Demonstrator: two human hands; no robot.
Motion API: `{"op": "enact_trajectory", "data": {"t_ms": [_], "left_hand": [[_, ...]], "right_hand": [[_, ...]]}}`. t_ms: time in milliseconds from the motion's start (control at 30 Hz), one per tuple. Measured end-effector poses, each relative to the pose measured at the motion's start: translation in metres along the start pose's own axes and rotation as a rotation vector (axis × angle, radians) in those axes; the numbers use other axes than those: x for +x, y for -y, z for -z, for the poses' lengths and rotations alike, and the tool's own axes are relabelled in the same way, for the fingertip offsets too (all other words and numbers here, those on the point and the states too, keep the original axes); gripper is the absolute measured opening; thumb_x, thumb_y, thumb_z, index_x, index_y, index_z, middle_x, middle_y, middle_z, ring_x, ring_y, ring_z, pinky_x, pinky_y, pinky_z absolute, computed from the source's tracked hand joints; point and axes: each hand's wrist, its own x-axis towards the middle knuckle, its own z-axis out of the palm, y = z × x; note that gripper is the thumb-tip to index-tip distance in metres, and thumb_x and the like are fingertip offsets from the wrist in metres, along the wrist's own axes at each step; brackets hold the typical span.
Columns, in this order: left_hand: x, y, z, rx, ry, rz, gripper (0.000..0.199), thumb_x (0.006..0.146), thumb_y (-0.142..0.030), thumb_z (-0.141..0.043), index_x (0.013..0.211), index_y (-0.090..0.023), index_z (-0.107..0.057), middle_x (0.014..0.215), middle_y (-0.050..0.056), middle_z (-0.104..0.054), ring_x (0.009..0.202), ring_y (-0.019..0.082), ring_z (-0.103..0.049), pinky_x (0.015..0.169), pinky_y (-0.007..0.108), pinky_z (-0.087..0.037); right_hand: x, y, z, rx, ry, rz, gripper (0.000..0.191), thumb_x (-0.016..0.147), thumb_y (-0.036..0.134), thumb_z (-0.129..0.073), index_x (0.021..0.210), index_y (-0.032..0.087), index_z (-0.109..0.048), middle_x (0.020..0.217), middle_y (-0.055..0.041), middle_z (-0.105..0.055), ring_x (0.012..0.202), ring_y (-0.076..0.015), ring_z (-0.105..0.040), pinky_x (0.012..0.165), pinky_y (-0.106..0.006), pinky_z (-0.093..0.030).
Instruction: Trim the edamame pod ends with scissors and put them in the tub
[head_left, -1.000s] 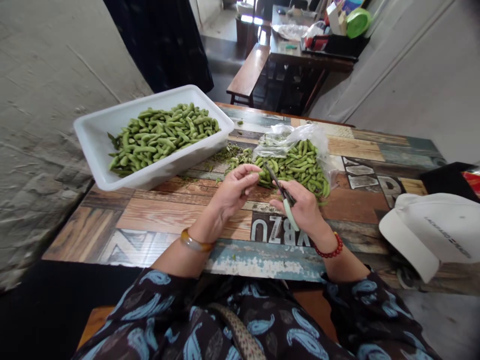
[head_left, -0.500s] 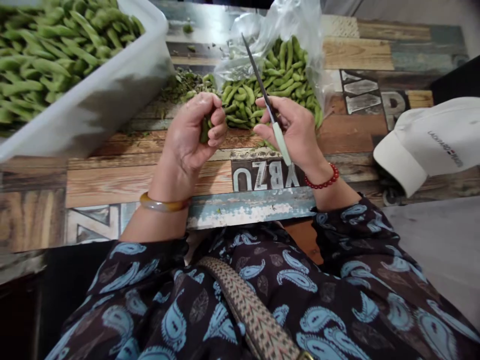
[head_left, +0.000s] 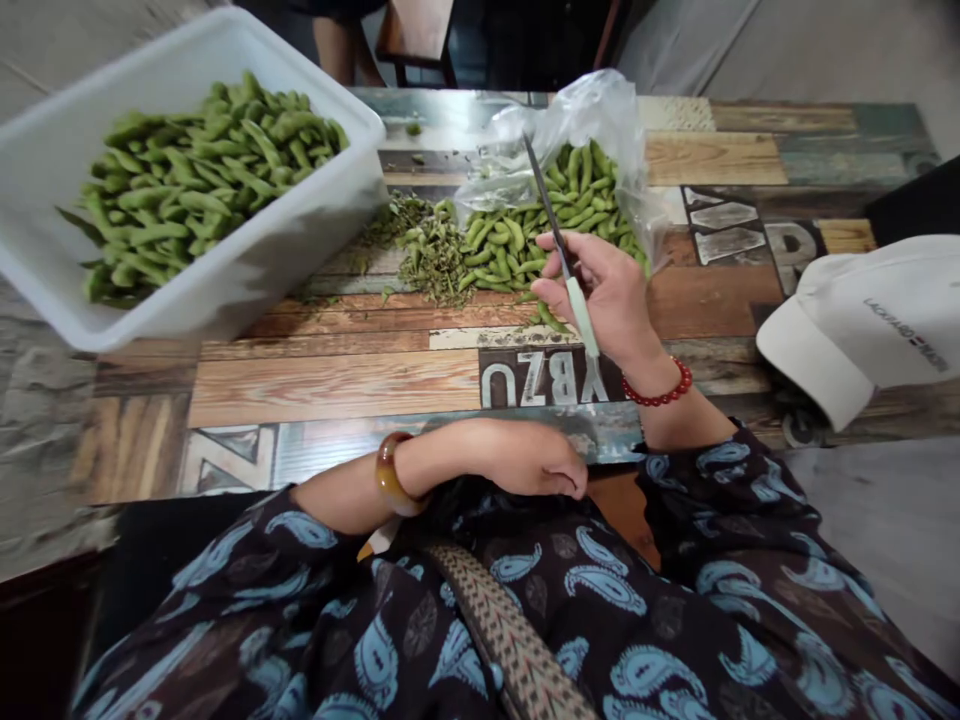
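Observation:
My right hand [head_left: 600,290] holds a knife or scissors-like tool with a dark narrow blade and a pale green handle [head_left: 581,315], its tip pointing up and away. My left hand [head_left: 532,460] is closed, back up, low in front of my body at the table's near edge; what its curled fingers hold, if anything, is hidden. Beyond my right hand, green bean pods [head_left: 510,240] lie heaped partly on a clear plastic bag [head_left: 630,110]. A pile of small stems and trimmings [head_left: 435,255] touches the heap's left side.
A large white bin [head_left: 300,225] of green pods stands at the left on the patterned wooden table [head_left: 337,385]. A white cap [head_left: 862,310] lies at the right edge. Past the far edge are a person's legs [head_left: 337,50] and a stool [head_left: 416,30].
My left hand has moved from beside the pod heap down and right, toward my body. My right hand still holds the tool. The view has tilted up, showing more of the bin.

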Motion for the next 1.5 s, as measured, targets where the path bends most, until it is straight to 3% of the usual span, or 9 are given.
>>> {"op": "enact_trajectory", "data": {"t_ms": [67, 233, 367, 500, 667, 833, 1133, 1300, 1500], "left_hand": [[-0.010, 0.012, 0.003, 0.055, -0.139, 0.088, 0.023, 0.086, -0.009, -0.055, 0.092, -0.017, -0.075, 0.087, 0.007, -0.076, 0.074, 0.014, -0.067, 0.071, 0.022, -0.051], [-0.082, 0.016, 0.053, 0.221, -1.113, 0.306, 0.016, 0.082, -0.022, -0.060, 0.089, -0.017, -0.074, 0.071, 0.003, -0.068, 0.061, 0.012, -0.057, 0.056, 0.021, -0.045], [-0.114, 0.000, 0.078, -0.033, -1.411, 0.169, 0.017, 0.083, -0.029, -0.061, 0.089, -0.018, -0.073, 0.055, -0.001, -0.054, 0.044, 0.008, -0.039, 0.042, 0.020, -0.028], [-0.089, -0.003, 0.087, 0.156, -1.373, 0.185, 0.014, 0.080, -0.028, -0.065, 0.079, -0.017, -0.074, 0.058, 0.001, -0.058, 0.055, 0.012, -0.049, 0.051, 0.022, -0.037], [-0.043, 0.006, 0.094, 0.664, -1.193, 0.477, 0.015, 0.080, -0.020, -0.065, 0.090, -0.017, -0.076, 0.080, 0.008, -0.071, 0.078, 0.021, -0.062, 0.071, 0.030, -0.044], [-0.037, 0.019, 0.091, 0.811, -1.094, 0.614, 0.020, 0.079, -0.016, -0.062, 0.097, -0.016, -0.071, 0.093, 0.011, -0.071, 0.085, 0.024, -0.062, 0.072, 0.031, -0.042], [-0.062, 0.010, 0.084, -0.085, -1.280, 0.029, 0.027, 0.074, -0.039, -0.075, 0.078, -0.014, -0.067, 0.075, 0.001, -0.066, 0.063, 0.009, -0.053, 0.059, 0.022, -0.039], [-0.061, 0.005, 0.079, -0.420, -1.154, -0.060, 0.036, 0.073, -0.045, -0.079, 0.081, -0.015, -0.060, 0.072, 0.000, -0.067, 0.042, 0.002, -0.037, 0.041, 0.018, -0.024], [-0.061, 0.004, 0.077, -0.508, -1.196, -0.022, 0.041, 0.065, -0.041, -0.085, 0.088, -0.016, -0.064, 0.062, -0.003, -0.061, 0.041, 0.004, -0.045, 0.038, 0.016, -0.030]], "right_hand": [[0.000, 0.002, 0.001, 0.000, -0.014, -0.001, 0.035, 0.085, 0.037, -0.071, 0.115, 0.020, -0.065, 0.090, -0.0026, -0.069, 0.085, -0.0174, -0.066, 0.080, -0.035, -0.058], [0.000, 0.006, 0.002, 0.007, -0.044, 0.018, 0.033, 0.083, 0.031, -0.072, 0.114, 0.019, -0.067, 0.090, -0.0033, -0.070, 0.082, -0.0170, -0.066, 0.079, -0.035, -0.058], [-0.001, 0.006, 0.001, 0.008, -0.043, 0.012, 0.035, 0.083, 0.033, -0.072, 0.115, 0.020, -0.067, 0.088, -0.0031, -0.070, 0.080, -0.0174, -0.067, 0.077, -0.035, -0.059], [-0.002, 0.000, -0.001, -0.002, -0.040, -0.006, 0.037, 0.082, 0.037, -0.073, 0.115, 0.020, -0.067, 0.089, -0.0030, -0.070, 0.079, -0.0177, -0.067, 0.074, -0.034, -0.059], [-0.003, -0.009, -0.003, -0.003, -0.034, -0.018, 0.040, 0.082, 0.039, -0.073, 0.116, 0.020, -0.067, 0.090, -0.0035, -0.069, 0.080, -0.0183, -0.067, 0.076, -0.035, -0.058], [-0.003, -0.008, -0.003, -0.013, -0.021, -0.011, 0.039, 0.084, 0.040, -0.071, 0.118, 0.020, -0.066, 0.091, -0.0046, -0.069, 0.084, -0.0194, -0.068, 0.079, -0.036, -0.058], [-0.002, 0.004, -0.003, -0.067, 0.014, 0.079, 0.040, 0.085, 0.046, -0.070, 0.115, 0.020, -0.067, 0.088, -0.0066, -0.070, 0.081, -0.0222, -0.068, 0.078, -0.038, -0.058], [-0.003, 0.006, -0.005, -0.073, 0.057, 0.110, 0.044, 0.084, 0.050, -0.069, 0.116, 0.019, -0.066, 0.091, -0.0087, -0.069, 0.075, -0.0218, -0.066, 0.077, -0.040, -0.058], [-0.006, 0.001, -0.009, -0.089, 0.128, 0.171, 0.047, 0.082, 0.046, -0.073, 0.119, 0.020, -0.062, 0.104, -0.0112, -0.069, 0.088, -0.0246, -0.066, 0.080, -0.042, -0.058]]}}
